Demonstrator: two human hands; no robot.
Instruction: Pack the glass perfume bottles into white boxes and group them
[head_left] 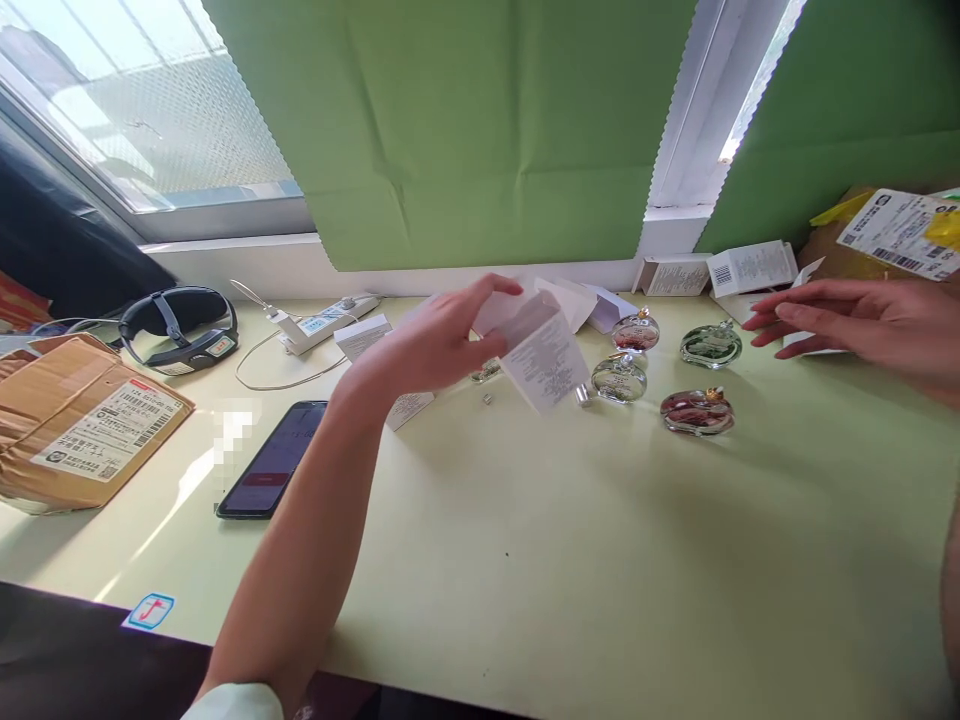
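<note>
the left hand [450,335] pinches a white box [549,365] near its upper edge, tilted over the table [600,560] beside glass bottles [619,381]. it looks light, thin-walled and easily creased, so its edges suit a gentle hold. the right hand [855,315] is loosely spread, seemingly empty.

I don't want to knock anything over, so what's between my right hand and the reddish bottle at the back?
In the head view, the green bottle sits between your right hand and the rear reddish bottle.
</note>
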